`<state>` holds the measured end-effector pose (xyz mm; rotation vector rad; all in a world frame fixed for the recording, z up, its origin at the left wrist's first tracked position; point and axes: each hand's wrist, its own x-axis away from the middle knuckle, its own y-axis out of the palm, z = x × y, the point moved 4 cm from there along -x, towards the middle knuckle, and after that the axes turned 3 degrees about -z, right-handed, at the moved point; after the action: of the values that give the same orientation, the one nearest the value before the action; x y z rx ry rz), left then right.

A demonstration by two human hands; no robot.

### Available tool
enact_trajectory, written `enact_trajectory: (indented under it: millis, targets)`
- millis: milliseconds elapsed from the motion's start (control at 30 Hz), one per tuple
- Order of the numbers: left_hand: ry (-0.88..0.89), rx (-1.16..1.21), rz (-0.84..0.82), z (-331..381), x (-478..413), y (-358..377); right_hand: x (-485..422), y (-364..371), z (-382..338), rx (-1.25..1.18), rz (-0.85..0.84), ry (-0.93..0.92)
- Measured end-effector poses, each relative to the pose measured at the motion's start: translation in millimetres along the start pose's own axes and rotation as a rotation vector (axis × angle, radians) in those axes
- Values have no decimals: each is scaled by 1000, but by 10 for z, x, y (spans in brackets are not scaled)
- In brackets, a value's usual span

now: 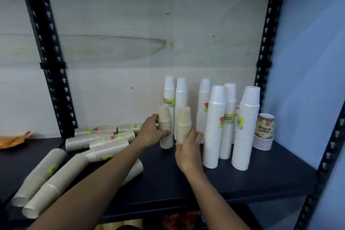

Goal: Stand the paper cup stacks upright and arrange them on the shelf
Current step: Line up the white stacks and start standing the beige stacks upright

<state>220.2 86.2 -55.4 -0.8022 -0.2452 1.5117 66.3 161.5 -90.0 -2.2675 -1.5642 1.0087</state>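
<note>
**Two short stacks up, a crowded row beside them**

Your left hand point(153, 132) is wrapped around the left beige stack point(165, 127), fingers and thumb closed on its middle as it stands upright on the dark shelf point(242, 179). Your right hand point(188, 150) sits at the base of the right beige stack point(183, 125) with fingers spread and loose; it touches the stack but is not clearly gripping it.

Both stacks stand in front of the tall white stacks point(212, 127), which fill the right end of the shelf near a short printed cup stack point(264, 130).

The risks, as I judge them:

- The right beige stack stands just beside a tall white one. Pulling your right hand back carelessly could knock either, and the tall ones look ready to topple in a chain.
- Letting go of the left stack before it sits flat could tip it.
- Your left forearm crosses over the lying beige stacks point(97, 142); brushing them could roll one toward the front edge.
</note>
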Motion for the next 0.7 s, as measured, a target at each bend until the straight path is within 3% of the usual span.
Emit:
enact_trajectory:
  millis: [400,700]
  targets:
    - [6,-34,-81,-178,-115,154,-39,160,196,-46,-75,132]
    - [-7,-40,-104,-182,-50,110,11,112,196,115,-231,222]
